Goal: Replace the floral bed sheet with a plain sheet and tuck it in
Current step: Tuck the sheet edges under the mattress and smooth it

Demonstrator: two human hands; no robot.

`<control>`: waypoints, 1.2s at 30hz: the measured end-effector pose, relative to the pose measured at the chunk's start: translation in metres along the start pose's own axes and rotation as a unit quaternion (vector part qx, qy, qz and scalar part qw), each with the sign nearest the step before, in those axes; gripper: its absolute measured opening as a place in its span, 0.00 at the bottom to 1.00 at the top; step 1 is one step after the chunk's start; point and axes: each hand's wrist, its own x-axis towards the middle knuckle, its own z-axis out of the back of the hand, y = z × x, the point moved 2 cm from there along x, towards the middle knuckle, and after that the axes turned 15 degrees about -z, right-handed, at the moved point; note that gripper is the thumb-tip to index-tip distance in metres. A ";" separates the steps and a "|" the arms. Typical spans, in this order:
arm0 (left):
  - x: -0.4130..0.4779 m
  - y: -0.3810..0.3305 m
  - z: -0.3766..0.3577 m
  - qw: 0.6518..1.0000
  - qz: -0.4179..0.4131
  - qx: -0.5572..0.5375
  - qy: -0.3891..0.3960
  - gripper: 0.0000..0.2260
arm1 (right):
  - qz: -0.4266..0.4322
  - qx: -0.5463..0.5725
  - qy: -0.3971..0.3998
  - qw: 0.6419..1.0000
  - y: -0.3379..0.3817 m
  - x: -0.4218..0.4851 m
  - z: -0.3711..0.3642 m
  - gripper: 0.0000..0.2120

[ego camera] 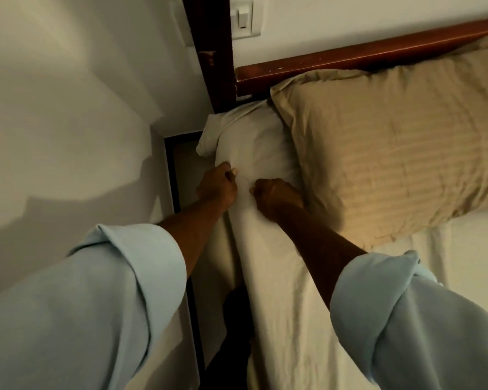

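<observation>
Plain cream sheet [279,277], tan pillow [392,153] with faint stripes, reddish-brown headboard [350,56], pale blue sleeves [96,291].

Matt cloth sheet [279,277], glossy wooden headboard [350,56]

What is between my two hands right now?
Only a wrinkled stretch of the plain sheet, which both the left hand and right hand grip; the head view shows it.

Bedroom: bed [293,319] with pillow [392,153], wooden headboard [350,56], wall switch [242,19].
</observation>
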 end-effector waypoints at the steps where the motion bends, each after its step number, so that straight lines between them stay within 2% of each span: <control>1: -0.001 0.003 0.000 1.000 -0.013 0.012 -0.003 0.12 | 0.002 -0.011 -0.005 1.000 0.003 -0.001 0.000 0.19; 3: -0.004 0.003 0.004 0.998 -0.038 0.040 -0.018 0.15 | -0.009 -0.014 -0.007 1.000 0.005 -0.003 0.000 0.19; 6: -0.010 -0.013 0.019 0.995 -0.048 0.046 -0.069 0.15 | -0.028 0.031 0.002 0.999 0.012 -0.006 0.003 0.16; 11: -0.004 -0.033 0.056 0.988 -0.006 0.085 -0.126 0.12 | -0.017 0.121 -0.007 0.993 0.026 -0.006 0.011 0.13; 14: -0.004 -0.014 0.076 0.985 0.016 0.123 -0.116 0.12 | 0.016 0.152 0.005 0.988 0.030 -0.005 0.011 0.13; 17: -0.006 -0.003 0.073 0.987 0.025 0.138 -0.085 0.15 | 0.018 0.190 0.009 0.982 0.027 -0.005 0.007 0.07; 20: -0.002 -0.002 0.057 0.994 0.067 0.047 -0.076 0.12 | 0.060 0.223 -0.070 0.970 0.017 -0.004 0.003 0.11; 22: 0.006 0.004 0.050 0.994 0.083 -0.033 -0.066 0.09 | 0.082 0.196 -0.131 0.968 0.013 -0.003 -0.001 0.14; 24: 0.018 0.008 0.050 0.991 0.093 -0.071 -0.062 0.08 | 0.084 0.159 -0.181 0.967 0.013 0.000 -0.005 0.22; 27: 0.033 -0.001 0.052 0.982 0.092 -0.152 -0.057 0.24 | 0.074 0.125 -0.207 0.967 0.017 0.001 -0.011 0.31; 29: 0.043 -0.011 0.051 0.981 0.078 -0.175 -0.038 0.28 | 0.070 0.118 -0.193 0.972 0.022 0.000 -0.011 0.33; 33: 0.074 -0.012 0.042 0.984 0.055 -0.168 0.021 0.22 | 0.083 0.127 -0.212 0.965 0.020 0.006 -0.013 0.34; 36: 0.087 -0.002 0.043 0.995 0.032 -0.092 -0.034 0.08 | 0.101 0.116 -0.237 0.959 0.018 0.010 -0.015 0.32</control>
